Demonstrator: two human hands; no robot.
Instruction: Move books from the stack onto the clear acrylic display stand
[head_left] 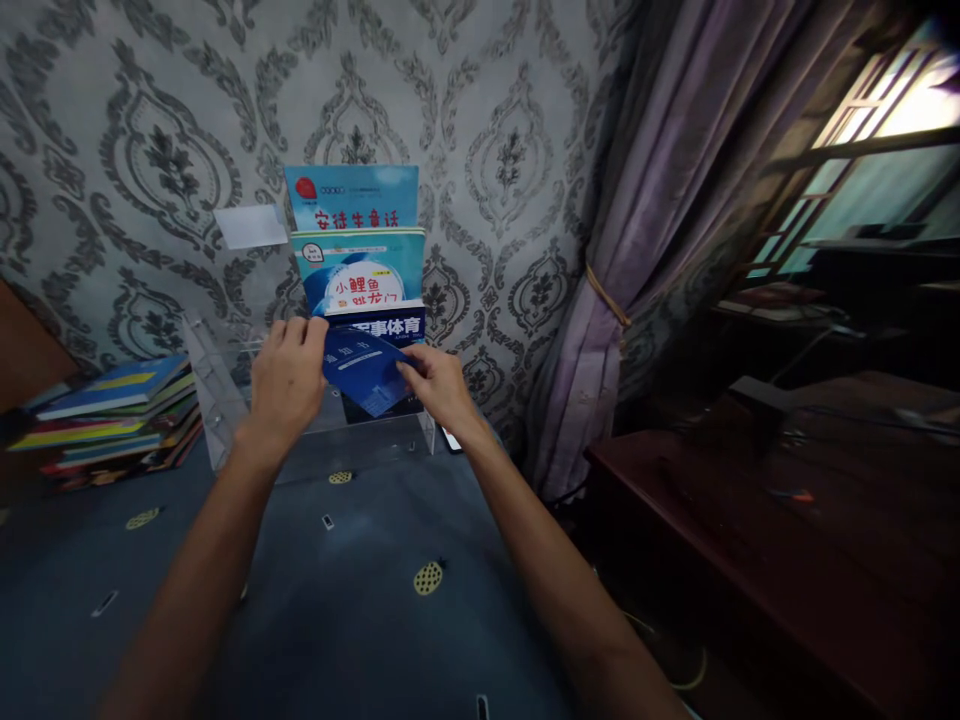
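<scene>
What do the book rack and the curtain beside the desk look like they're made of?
The book rack looks like clear, glossy plastic, probably acrylic: the blue tablecloth shows through its front panel and its edges catch the light. The curtain seems to be woven fabric with a soft, slight sheen, as it hangs in deep folds and gathers at the tie; which fibre, I can't tell.

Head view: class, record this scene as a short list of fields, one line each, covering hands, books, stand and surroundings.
Left hand: fingers on blue booklet, left side
Right hand: fingers on its right edge
Clear stand: holds upright teal books, behind the booklet
Left of stand: book stack
Table cover: dark, pineapple print
Curtain: tied
</scene>
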